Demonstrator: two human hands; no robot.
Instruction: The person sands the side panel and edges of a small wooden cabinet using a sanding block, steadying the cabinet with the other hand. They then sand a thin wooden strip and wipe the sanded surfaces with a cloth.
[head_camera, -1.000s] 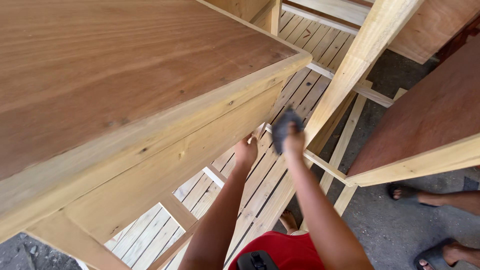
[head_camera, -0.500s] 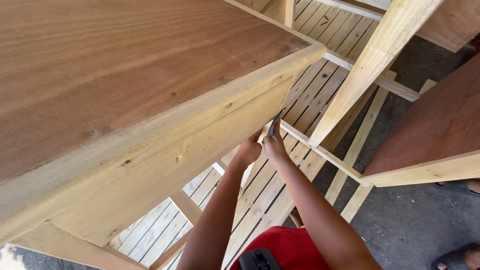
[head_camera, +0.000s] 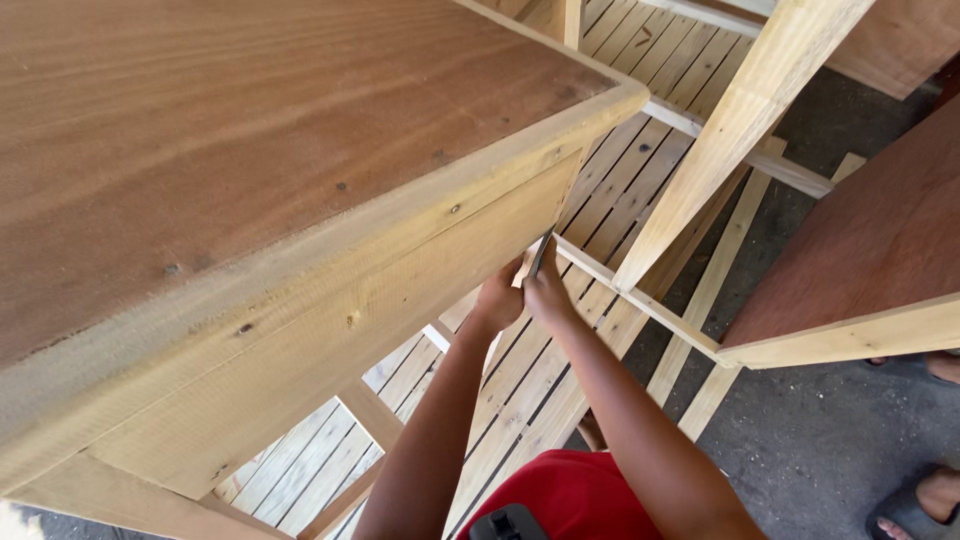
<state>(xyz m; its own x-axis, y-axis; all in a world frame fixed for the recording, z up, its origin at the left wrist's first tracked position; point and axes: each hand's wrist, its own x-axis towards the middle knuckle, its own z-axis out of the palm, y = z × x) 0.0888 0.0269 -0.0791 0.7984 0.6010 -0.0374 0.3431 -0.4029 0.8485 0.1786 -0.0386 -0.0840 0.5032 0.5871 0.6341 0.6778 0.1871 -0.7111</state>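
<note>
A thin dark grey sheet (head_camera: 540, 256), seen edge-on, sticks up between my two hands. My right hand (head_camera: 550, 292) pinches it. My left hand (head_camera: 497, 300) presses against the right one with curled fingers, at the lower corner of the pale wooden side board (head_camera: 330, 330). Whether the left hand also grips the sheet is hidden. The board hangs under a large brown plywood top (head_camera: 250, 130) that fills the upper left of the view.
A slatted wooden frame (head_camera: 520, 390) lies below my hands. A pale post (head_camera: 740, 130) runs diagonally to the right of them. Another plywood-topped piece (head_camera: 870, 260) stands at the right. A person's sandalled foot (head_camera: 925, 505) rests on the grey concrete floor (head_camera: 830, 440).
My right hand has come down and left against my left hand at the board's corner. The dark sheet, broad in the hand a second ago, now shows edge-on.
</note>
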